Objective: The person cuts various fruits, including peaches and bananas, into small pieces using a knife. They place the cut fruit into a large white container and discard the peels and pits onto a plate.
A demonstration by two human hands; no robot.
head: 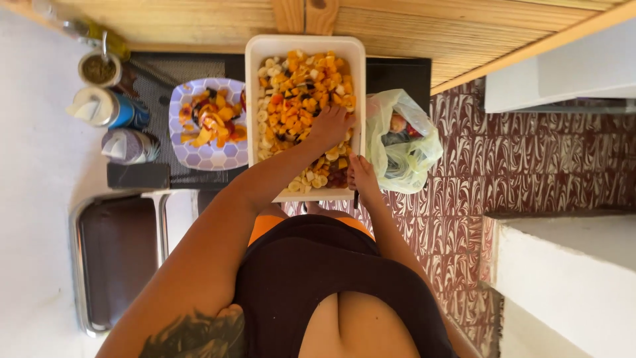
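Note:
A white rectangular tray point(254, 99) holds a heap of cut fruit point(298, 86): orange and yellow chunks, banana slices and some dark pieces. My left hand point(331, 126) reaches into the fruit near the tray's right side, with its fingertips buried among the pieces. My right hand point(363, 176) rests at the tray's near right corner, closed around a thin dark tool point(356, 199) whose end pokes out below the hand. Its blade or tip is hidden.
Left of the tray sits a patterned plate point(199, 156) of fruit peelings. A thin plastic bag point(404, 142) with fruit inside lies to the right. Jars and cans point(109, 109) stand at far left, above a metal sink point(116, 258). Behind runs a wooden slatted wall point(411, 26).

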